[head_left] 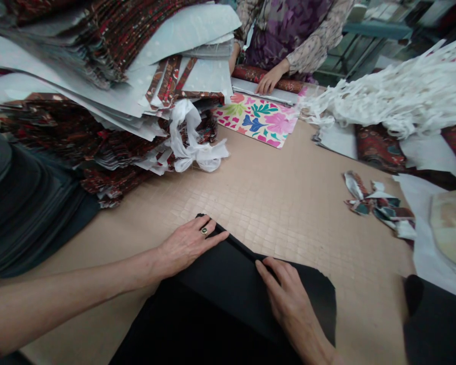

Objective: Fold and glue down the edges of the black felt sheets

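A black fabric panel [228,289] lies at the near side of the tan table, its far edge turned over in a narrow fold. My left hand [184,246], with a ring on one finger, holds the fold near its left corner, fingertips curled over the edge. Farther right along the same fold, my right hand [289,294] grips the cloth with bent fingers. To the right of my right hand, the panel's corner lies flat and unfolded. The underside of the fold is hidden.
Tall stacks of patterned cut fabric [117,121] and black cloth pieces [30,192] stand left. Across the table [273,203], a co-worker's hand [272,77] rests by a floral piece [256,119]. White strips [395,91], fabric scraps [380,205] and another black piece [437,319] are right.
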`<state>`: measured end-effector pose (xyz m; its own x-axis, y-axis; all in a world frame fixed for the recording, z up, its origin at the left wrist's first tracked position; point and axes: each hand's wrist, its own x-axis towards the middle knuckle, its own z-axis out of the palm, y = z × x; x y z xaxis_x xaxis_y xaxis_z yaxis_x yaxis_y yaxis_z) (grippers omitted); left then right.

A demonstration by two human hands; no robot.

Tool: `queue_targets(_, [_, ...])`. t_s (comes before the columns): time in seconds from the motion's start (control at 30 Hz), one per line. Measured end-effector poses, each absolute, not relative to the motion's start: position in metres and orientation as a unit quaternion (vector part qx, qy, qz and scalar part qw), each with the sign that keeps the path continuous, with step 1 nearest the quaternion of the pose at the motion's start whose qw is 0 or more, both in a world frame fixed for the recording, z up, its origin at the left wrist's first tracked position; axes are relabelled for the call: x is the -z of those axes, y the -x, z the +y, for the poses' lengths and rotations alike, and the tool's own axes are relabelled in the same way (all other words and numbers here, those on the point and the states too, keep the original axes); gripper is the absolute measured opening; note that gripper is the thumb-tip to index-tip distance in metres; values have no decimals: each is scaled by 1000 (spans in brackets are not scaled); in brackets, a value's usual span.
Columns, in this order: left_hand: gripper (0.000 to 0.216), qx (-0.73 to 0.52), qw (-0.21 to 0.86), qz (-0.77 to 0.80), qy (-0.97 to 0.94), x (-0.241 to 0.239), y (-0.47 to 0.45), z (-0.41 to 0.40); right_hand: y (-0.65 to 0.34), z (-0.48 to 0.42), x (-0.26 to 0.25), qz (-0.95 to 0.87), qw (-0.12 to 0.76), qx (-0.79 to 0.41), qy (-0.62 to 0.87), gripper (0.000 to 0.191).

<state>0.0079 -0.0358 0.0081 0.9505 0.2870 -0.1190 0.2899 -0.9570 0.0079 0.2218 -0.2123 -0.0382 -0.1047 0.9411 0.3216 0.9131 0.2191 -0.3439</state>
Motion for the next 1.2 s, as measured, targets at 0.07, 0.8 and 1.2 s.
queue_targets(0.07, [52,46,0,168,-985,-8,-1,-29,-222,-212,39,-739,251,-30,625,42])
queue_targets(0.8, [44,1,16,292,-956,-12,-2,-35,-224,-210,41,-747,255,-45,613,40])
queue_targets(1.2, [37,3,173,128,-977,-7,-59,-97,-244,-210,23,-716,301,-49,628,37])
